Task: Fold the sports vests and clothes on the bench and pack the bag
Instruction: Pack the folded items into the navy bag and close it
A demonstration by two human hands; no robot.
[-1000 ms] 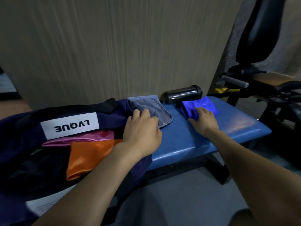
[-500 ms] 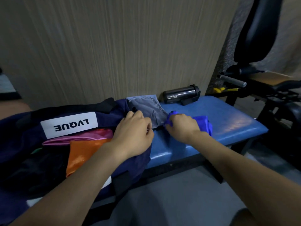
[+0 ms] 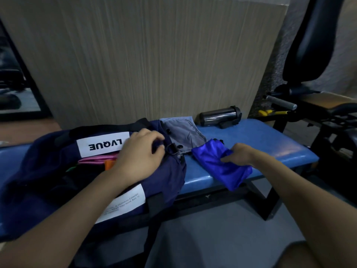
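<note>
From the head camera, the left hand (image 3: 140, 154) grips the rim of the navy bag (image 3: 48, 171) on the bench (image 3: 251, 142), holding its mouth open, while the right hand (image 3: 240, 154) pinches the folded blue vest (image 3: 214, 165) just right of the bag. The slick vest could unfold or slip off the bench's front edge, which it overhangs. Half a second earlier the vest was bunched nearer the bag's grey pocket (image 3: 183, 132); now it lies flatter, farther right of the bag.
</note>
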